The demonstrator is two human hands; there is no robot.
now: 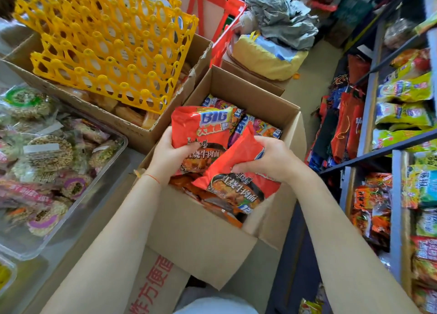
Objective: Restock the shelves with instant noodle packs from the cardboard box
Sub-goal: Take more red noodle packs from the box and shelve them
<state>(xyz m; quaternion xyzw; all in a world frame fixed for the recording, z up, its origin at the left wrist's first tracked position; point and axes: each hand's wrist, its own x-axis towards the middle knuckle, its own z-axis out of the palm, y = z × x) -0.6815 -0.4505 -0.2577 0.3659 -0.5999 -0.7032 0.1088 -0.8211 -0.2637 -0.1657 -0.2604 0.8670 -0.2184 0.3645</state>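
An open cardboard box stands in front of me, filled with several red and purple instant noodle packs. My left hand grips a red noodle pack with "BIG" printed on it, held above the box. My right hand grips a second red noodle pack, tilted over the box's near side. The two packs overlap in the middle. The shelves stand to the right, stocked with green, yellow and red noodle packs.
A yellow plastic egg tray lies on another cardboard box at the back left. A metal tray of wrapped noodle cakes sits on the left. Behind are a red crate, a yellow bag and grey cloth.
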